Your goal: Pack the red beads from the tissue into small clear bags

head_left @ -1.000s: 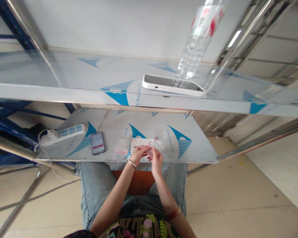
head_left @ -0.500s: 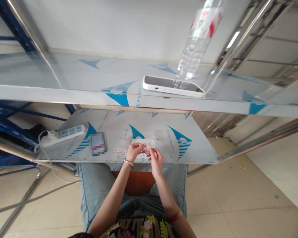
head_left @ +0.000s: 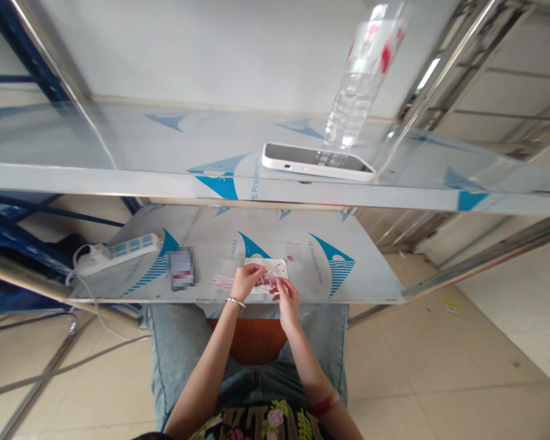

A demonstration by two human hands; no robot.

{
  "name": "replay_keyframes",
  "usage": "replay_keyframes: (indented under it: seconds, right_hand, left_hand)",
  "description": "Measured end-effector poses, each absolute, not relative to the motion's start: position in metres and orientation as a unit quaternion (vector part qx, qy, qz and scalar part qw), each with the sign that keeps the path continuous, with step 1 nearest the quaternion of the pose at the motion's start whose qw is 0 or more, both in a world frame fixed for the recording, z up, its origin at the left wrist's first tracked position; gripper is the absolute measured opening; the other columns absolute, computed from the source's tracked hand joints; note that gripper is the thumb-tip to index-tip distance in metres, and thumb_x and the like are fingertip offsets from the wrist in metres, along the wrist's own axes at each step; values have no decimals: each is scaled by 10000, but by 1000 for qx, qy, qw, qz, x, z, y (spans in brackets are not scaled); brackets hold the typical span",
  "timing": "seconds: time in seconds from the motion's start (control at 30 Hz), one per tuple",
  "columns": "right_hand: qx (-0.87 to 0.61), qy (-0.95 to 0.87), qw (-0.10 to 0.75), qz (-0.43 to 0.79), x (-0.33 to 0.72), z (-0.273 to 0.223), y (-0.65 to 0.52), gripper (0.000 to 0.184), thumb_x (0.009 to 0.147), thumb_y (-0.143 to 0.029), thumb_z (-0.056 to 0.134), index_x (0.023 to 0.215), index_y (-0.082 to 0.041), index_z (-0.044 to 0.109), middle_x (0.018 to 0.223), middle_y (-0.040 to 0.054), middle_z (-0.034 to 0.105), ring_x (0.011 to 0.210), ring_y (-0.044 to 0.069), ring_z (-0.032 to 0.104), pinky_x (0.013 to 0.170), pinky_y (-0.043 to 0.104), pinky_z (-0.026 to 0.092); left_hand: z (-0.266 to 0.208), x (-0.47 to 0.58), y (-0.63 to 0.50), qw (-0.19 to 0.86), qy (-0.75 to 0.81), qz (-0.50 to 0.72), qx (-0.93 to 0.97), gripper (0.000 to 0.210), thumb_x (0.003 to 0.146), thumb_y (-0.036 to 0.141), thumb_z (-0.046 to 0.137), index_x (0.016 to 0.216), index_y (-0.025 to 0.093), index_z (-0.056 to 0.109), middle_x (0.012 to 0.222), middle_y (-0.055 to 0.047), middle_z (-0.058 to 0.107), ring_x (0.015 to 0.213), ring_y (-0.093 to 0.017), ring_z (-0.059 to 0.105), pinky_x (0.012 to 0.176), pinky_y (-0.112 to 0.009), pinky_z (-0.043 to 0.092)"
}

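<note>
My left hand (head_left: 248, 279) is closed in a pinch over the left side of a small white sheet or tray (head_left: 266, 264). Opposite it, my right hand (head_left: 288, 297) has its thumb and forefinger pressed together at the right side. What either pinch holds is too small to make out. Small dark red and pink bits (head_left: 266, 282), perhaps beads, lie on the white surface between my hands. Left of my left hand are thin pink-and-white strips (head_left: 222, 281) in or beside clear plastic. A small clear bag (head_left: 293, 250) with a few red bits lies beyond my right hand.
On the lower shelf (head_left: 366, 275) a white power strip (head_left: 128, 247) and a blurred-out rectangular item (head_left: 182, 269) lie to the left. The upper shelf (head_left: 165, 180) crosses in front, bearing a white-cased phone (head_left: 318, 162) and a water bottle (head_left: 362, 79). Metal posts flank both sides.
My hands stay over the white surface, with only slight shifts of the fingers. The right hand's fingers sit a little lower. The other things stay in place.
</note>
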State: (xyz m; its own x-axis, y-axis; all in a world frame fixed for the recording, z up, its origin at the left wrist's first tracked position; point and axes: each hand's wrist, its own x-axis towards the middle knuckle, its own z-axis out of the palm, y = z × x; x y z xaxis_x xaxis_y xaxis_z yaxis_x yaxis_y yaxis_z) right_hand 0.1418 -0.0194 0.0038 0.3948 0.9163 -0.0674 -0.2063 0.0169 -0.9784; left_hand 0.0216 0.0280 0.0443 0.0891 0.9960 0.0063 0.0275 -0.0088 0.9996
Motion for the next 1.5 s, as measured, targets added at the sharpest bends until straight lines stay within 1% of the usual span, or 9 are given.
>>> replay_keyframes:
  seconds: [0.07,0.27,0.43,0.7,0.83,1.0,1.23,1.33,1.5]
  right_hand:
    - [-543,-333,632,440,143,4,-20,411,693,-506,621,873,-138,656,723,46,650,564,134,559,413,189,373]
    - [-535,-358,630,434,140,9,-22,412,705,-506,611,895,-144,660,840,81,672,616,152,571,422,204,386]
    - [-546,-363,626,422,137,12,-23,444,692,-533,612,894,-140,659,793,75,664,594,148,554,410,205,373]
    - [-545,-368,630,413,141,12,-24,436,700,-520,618,897,-133,661,758,70,661,573,139,534,425,210,373]
    - [-537,-354,633,431,142,17,-25,411,686,-507,636,860,-137,672,758,71,669,621,165,573,443,220,382]
    - [-523,-356,629,451,142,24,-25,384,659,-493,673,816,-142,674,712,58,664,602,161,580,451,222,383]
    - [-524,-355,635,444,144,19,-24,369,663,-489,676,811,-152,662,729,54,668,621,164,589,460,219,373]
    - [-526,-356,632,443,145,17,-24,371,658,-496,673,802,-155,661,703,49,661,622,167,585,465,220,369]
    - [-525,-347,635,448,145,17,-25,360,653,-477,683,798,-147,665,704,55,665,604,161,586,462,217,374]
  left_hand:
    - [45,17,29,511,473,462,550,260,681,398,679,634,144,647,503,9,555,457,-81,443,456,-197,318]
    - [46,9,31,479,476,478,562,267,682,389,676,580,154,600,500,15,543,469,-87,450,462,-194,325]
    - [50,8,30,440,486,481,582,267,694,388,658,589,151,596,518,16,553,474,-87,457,473,-195,336]
    - [60,8,26,381,491,464,631,287,711,390,632,594,128,609,566,-8,602,565,-115,531,576,-213,395]
    - [59,7,27,415,476,460,624,305,721,410,621,608,129,592,560,2,579,526,-100,499,523,-199,377]
    - [56,9,28,473,447,454,609,323,750,439,595,672,126,589,553,16,550,507,-84,470,494,-188,357]
    - [51,12,28,511,415,431,617,344,735,452,620,646,124,567,526,28,525,486,-70,450,493,-187,349]
    - [51,12,28,507,419,423,624,324,733,433,624,666,119,584,545,17,546,496,-77,463,502,-194,362]
    - [54,14,27,468,423,427,648,313,751,406,609,636,116,585,555,2,556,516,-84,479,524,-200,377]
